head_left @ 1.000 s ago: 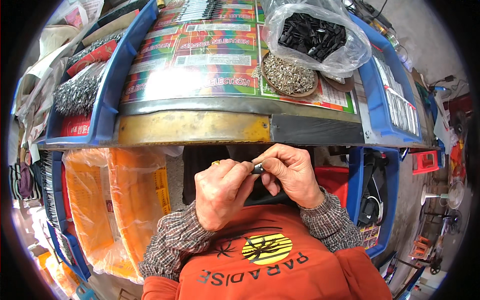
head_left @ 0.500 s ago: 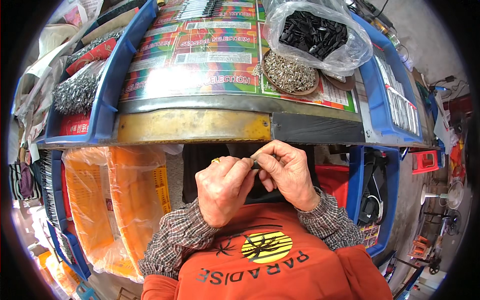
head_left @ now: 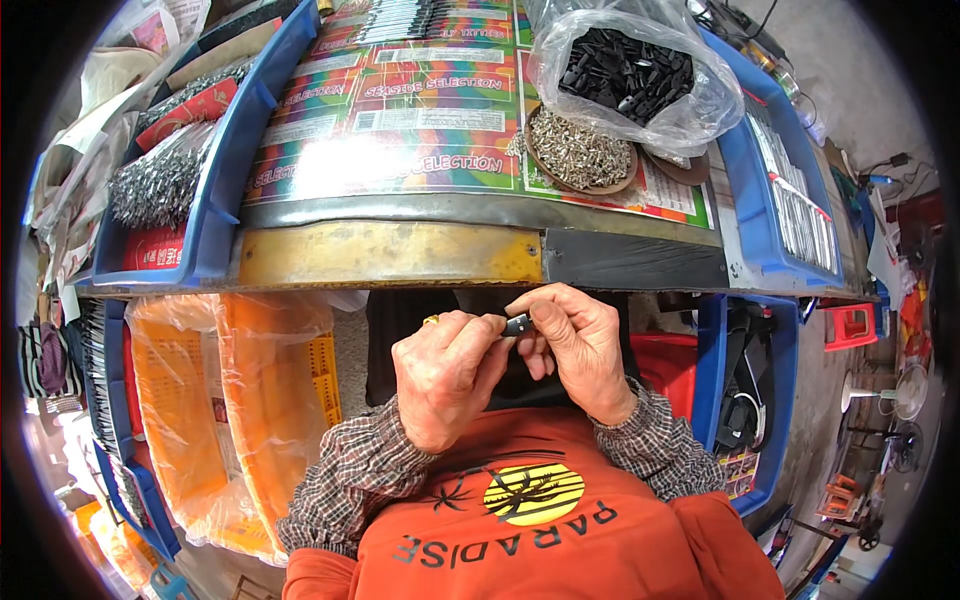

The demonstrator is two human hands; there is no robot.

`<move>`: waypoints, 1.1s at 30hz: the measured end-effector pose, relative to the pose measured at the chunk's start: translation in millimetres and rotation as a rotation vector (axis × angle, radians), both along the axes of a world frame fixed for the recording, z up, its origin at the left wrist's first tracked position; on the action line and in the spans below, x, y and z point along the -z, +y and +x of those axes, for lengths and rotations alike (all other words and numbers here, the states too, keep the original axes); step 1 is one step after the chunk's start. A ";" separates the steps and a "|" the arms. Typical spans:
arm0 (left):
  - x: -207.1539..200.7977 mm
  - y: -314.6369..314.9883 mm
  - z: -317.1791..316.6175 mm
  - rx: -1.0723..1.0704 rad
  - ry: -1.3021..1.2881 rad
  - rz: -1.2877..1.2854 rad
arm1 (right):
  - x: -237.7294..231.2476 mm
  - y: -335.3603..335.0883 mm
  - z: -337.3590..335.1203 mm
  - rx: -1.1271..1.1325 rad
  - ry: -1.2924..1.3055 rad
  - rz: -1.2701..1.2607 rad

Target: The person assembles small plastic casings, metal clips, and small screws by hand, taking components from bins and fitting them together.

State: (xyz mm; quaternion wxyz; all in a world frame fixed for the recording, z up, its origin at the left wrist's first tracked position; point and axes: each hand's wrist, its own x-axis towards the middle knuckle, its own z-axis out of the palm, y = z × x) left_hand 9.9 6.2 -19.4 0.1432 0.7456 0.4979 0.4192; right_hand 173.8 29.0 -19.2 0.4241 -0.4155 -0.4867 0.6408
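Two hands work just below the desk (head_left: 385, 255) front edge: left hand (head_left: 445, 375) and right hand (head_left: 580, 350) both pinch one small black part (head_left: 517, 324) between fingertips, held in the air just under that edge, above the person's lap. Up on the desk sit a clear bag of black pieces (head_left: 625, 75) and, beside it, a shallow dish of small metal bits (head_left: 580, 152), with blue bins (head_left: 215, 200) at the desk's sides. Part looks light, stiff and tiny, likely slippery and easy to drop, so best gripped at its ends with fingertips.
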 end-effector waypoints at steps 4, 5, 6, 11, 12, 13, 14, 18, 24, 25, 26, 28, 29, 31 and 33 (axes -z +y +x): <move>-1.9 3.0 -1.1 0.011 0.015 0.003 | -4.6 3.1 1.8 -0.001 -0.079 0.032; -4.2 4.0 -1.0 0.011 0.018 0.012 | -6.6 3.2 2.2 0.008 -0.098 0.068; -7.1 6.8 -2.7 0.023 0.014 0.025 | -8.9 4.9 2.1 0.004 -0.088 0.086; -22.2 25.8 -20.8 0.000 0.080 0.068 | -21.5 14.3 13.4 0.094 -0.229 0.280; -24.0 31.7 -25.4 -0.024 0.128 0.071 | -21.7 16.3 15.8 0.130 -0.234 0.285; -23.8 41.1 -30.4 -0.024 0.139 0.089 | -21.3 20.5 18.3 0.134 -0.222 0.302; -21.8 53.8 -35.5 -0.045 0.137 0.101 | -20.3 25.3 20.7 0.163 -0.234 0.335; -21.6 105.5 -54.7 -0.145 0.191 0.128 | -19.3 40.2 22.8 0.192 -0.221 0.329; -16.0 193.0 -97.0 -0.245 0.355 0.159 | -12.3 45.9 22.7 0.171 -0.244 0.340; -15.0 205.8 -99.9 -0.258 0.394 0.157 | -11.2 46.4 23.6 0.172 -0.238 0.339; -14.1 217.5 -100.6 -0.257 0.399 0.158 | -10.1 46.9 24.3 0.163 -0.249 0.356; -13.0 236.4 -102.2 -0.353 0.429 0.072 | -10.0 46.6 26.5 0.139 -0.270 0.374; -10.5 245.4 -103.4 -0.353 0.434 0.073 | -10.6 46.5 27.0 0.140 -0.265 0.374; -6.4 259.9 -105.7 -0.354 0.456 0.126 | -10.9 46.4 27.4 0.129 -0.272 0.389; -3.0 272.1 -105.0 -0.366 0.483 0.101 | -10.2 46.0 29.1 0.117 -0.291 0.384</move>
